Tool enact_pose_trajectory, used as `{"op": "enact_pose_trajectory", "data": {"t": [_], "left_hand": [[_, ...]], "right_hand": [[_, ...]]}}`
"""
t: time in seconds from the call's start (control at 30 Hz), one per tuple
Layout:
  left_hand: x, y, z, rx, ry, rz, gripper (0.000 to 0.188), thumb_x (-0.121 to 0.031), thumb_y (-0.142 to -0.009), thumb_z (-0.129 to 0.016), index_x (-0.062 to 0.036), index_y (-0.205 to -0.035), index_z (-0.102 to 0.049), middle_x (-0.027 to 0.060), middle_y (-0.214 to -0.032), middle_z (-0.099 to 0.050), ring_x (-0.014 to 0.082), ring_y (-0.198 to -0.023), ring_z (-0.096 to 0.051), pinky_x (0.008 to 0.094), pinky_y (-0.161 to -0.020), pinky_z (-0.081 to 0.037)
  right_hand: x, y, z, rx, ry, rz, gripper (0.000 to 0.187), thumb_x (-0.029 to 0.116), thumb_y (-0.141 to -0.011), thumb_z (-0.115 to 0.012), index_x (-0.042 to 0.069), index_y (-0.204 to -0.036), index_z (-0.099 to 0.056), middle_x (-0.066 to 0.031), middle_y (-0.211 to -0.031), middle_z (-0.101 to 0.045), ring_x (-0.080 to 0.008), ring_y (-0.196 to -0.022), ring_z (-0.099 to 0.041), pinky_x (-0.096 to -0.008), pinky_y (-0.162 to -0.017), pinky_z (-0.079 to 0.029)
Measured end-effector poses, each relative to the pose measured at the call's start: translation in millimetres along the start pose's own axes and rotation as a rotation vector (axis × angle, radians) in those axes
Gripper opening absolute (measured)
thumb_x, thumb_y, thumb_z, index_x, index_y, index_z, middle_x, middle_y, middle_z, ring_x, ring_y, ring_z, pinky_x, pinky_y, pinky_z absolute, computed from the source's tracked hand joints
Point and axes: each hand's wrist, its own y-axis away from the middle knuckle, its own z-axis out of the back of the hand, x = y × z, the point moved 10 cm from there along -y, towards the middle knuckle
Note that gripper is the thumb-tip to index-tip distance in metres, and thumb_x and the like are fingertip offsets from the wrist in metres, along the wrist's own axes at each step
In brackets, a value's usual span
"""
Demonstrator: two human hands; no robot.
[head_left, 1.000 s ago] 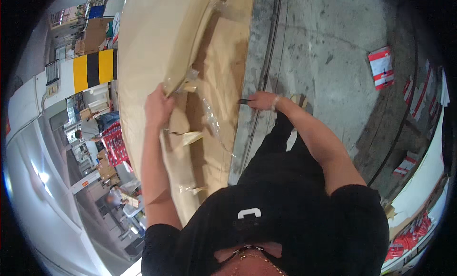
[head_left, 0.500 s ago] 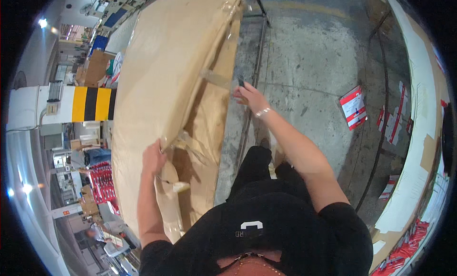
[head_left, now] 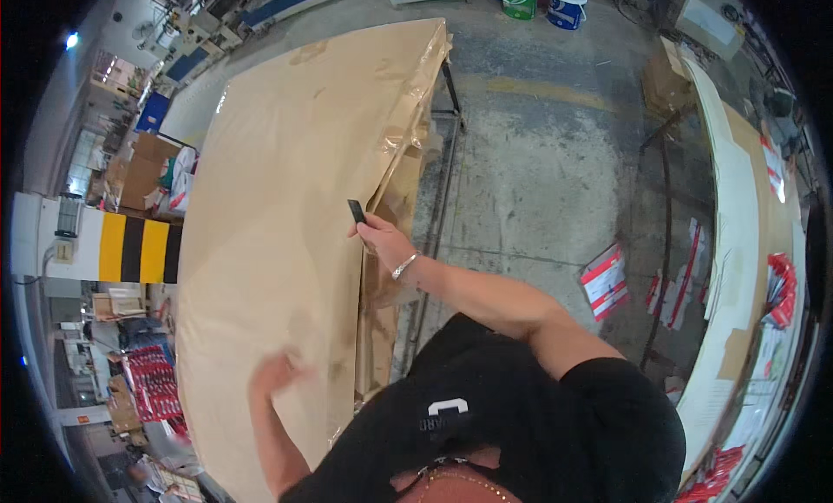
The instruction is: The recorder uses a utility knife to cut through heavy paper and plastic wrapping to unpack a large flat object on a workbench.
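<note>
A large flat stack wrapped in brown paper (head_left: 260, 173) lies in front of me and to my left. Clear tape (head_left: 395, 140) shines along its right edge, where the paper is folded and loose. My right hand (head_left: 382, 241) is closed on a small flat black tool (head_left: 356, 211) at that edge; its exact kind does not show. The tool points up and left over the paper's top. Lower left, my left hand (head_left: 279, 373) is over the wrapped top, its fingers smeared by motion, and whether it touches the paper I cannot tell.
A dark metal frame (head_left: 447, 169) stands under the stack's right side. On the floor to the right lies a red-and-white printed sheet (head_left: 605, 282). White boards (head_left: 724, 225) line the far right. Green (head_left: 520, 0) and blue (head_left: 567, 6) buckets stand at the back.
My right hand has moved left from beyond the edge to the stack with the black tool. My left hand has left the paper's edge and moved lower. The loose side flap now hangs less open.
</note>
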Motion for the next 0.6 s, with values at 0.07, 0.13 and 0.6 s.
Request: {"op": "enact_pose_trajectory", "data": {"t": [0.07,0.13,0.6], "left_hand": [[-86,-24,137,-0.440,0.103,-0.200,0.059,-0.046,-0.068,-0.070,-0.0053,-0.109,-0.055,0.0161,-0.097,-0.063,0.0292,-0.088,-0.061,0.0388,-0.075,-0.047],[-182,-62,231,-0.649,0.191,-0.516,0.058,-0.041,-0.076,-0.064,-0.0027,-0.117,-0.052,0.0190,-0.106,-0.060,0.0308,-0.100,-0.058,0.0388,-0.085,-0.045],[-500,-296,270,-0.549,-0.187,-0.375,0.079,-0.012,-0.068,-0.068,-0.0103,-0.132,-0.022,0.0199,-0.096,-0.059,0.0354,-0.090,-0.058,0.0435,-0.075,-0.047]], "right_hand": [[13,0,9,0.028,0.057,-0.014,0.019,0.023,-0.090,-0.049,0.008,-0.090,-0.060,0.0028,-0.078,-0.048,-0.0095,-0.071,-0.042,-0.0209,-0.069,-0.035],[18,-3,11,0.084,0.107,-0.035,0.019,0.024,-0.090,-0.049,0.008,-0.088,-0.060,0.0033,-0.077,-0.043,-0.0089,-0.069,-0.039,-0.0202,-0.068,-0.033],[38,-32,73,0.933,0.562,0.121,0.032,0.029,-0.087,-0.051,0.005,-0.108,-0.055,-0.0169,-0.098,-0.056,-0.0277,-0.095,-0.054,-0.0401,-0.082,-0.042]]}}
